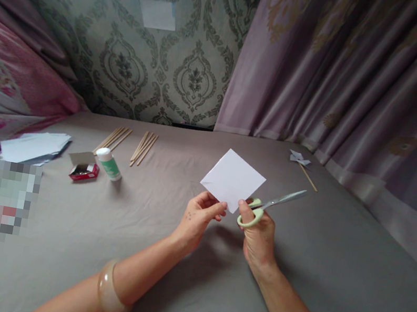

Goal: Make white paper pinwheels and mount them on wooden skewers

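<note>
A white square of paper (233, 177) is held up above the table, turned so that one corner points down toward me. My left hand (200, 216) pinches its lower left edge between thumb and fingers. In my right hand (259, 236) is a pair of scissors (284, 196) with pale green handles, the thumb through one loop. Their blades point away to the upper right, off the paper. The right thumb is close to the paper's lower corner; whether it touches I cannot tell.
On the grey cloth (136, 250) stand a white-and-green bottle (110, 165) and an open red box (85, 171). Several wooden sticks (143, 148) lie behind them. White sheets (34, 145) are stacked at the left. A paper pinwheel (299, 159) on a stick lies at the far right.
</note>
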A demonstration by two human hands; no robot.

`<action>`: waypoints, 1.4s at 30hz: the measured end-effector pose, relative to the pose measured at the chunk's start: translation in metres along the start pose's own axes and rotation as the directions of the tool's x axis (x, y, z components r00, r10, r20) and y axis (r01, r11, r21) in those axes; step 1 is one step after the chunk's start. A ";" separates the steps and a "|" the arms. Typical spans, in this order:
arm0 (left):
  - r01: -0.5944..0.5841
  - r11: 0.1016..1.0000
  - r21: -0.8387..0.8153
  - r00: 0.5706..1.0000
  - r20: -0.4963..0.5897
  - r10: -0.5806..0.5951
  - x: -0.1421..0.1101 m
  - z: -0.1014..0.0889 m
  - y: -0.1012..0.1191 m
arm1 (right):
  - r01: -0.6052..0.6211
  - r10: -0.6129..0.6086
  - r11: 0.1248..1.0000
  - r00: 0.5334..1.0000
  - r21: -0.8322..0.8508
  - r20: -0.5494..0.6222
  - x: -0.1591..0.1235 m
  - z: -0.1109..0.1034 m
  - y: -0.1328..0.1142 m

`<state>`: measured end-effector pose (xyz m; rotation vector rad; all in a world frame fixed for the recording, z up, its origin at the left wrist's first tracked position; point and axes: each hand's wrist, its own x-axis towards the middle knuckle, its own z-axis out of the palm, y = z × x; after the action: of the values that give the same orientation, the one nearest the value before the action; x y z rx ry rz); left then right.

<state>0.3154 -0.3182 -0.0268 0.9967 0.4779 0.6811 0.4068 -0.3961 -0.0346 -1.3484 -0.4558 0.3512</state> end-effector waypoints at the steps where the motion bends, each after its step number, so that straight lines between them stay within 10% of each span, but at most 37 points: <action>1: -0.003 1.000 0.006 1.000 -0.010 0.003 0.000 0.000 0.000 | 0.000 0.000 1.000 1.000 -0.004 0.005 0.000 0.000 0.001; 10: -0.067 0.997 0.029 0.992 -0.104 0.070 0.011 -0.010 0.012 | -0.020 0.080 0.963 0.974 -0.270 0.211 0.000 -0.008 -0.009; 23: -0.081 0.997 -0.011 0.984 -0.160 0.079 0.018 -0.017 0.022 | 0.229 0.298 0.789 0.669 -0.570 0.681 -0.007 -0.012 -0.014; 42: -0.063 0.998 -0.011 0.987 -0.150 0.061 0.014 -0.011 0.020 | 0.154 0.327 0.810 0.683 -0.566 0.654 -0.010 -0.009 -0.016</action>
<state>0.3122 -0.2944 -0.0152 0.9528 0.5737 0.8185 0.4026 -0.4116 -0.0209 -1.8143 -1.2645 0.9142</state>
